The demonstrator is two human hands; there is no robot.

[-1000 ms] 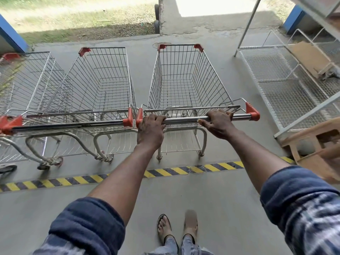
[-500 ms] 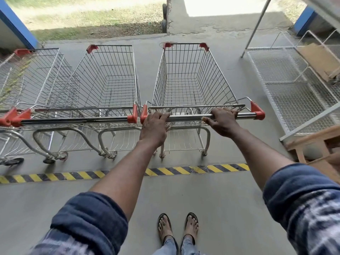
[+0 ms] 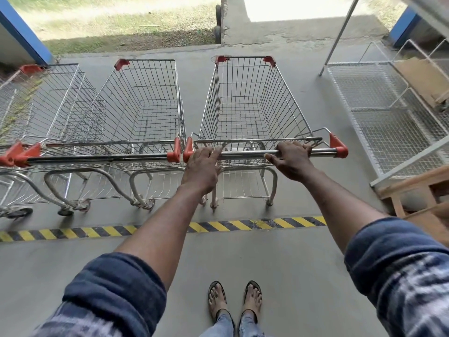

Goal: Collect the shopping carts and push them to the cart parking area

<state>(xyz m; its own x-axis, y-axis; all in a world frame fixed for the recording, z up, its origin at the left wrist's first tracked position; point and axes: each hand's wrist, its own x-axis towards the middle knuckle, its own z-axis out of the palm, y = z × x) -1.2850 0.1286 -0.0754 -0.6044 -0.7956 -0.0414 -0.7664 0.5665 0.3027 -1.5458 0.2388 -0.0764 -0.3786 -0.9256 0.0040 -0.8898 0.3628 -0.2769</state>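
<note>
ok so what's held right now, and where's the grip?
The right hand grips the handle bar of the rightmost cart, right of its middle. The left hand only rests straight fingers on the bar's left end, gripping nothing.

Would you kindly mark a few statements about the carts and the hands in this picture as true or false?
1. The right hand grips the handle of the rightmost cart. True.
2. The left hand is clenched round that handle. False: its fingers lie straight across it.
3. That cart holds groceries. False: it is empty.
4. The striped floor line lies between the person's feet and the cart. True.
5. The other carts stand on its right. False: the parked carts stand on its left.
</note>
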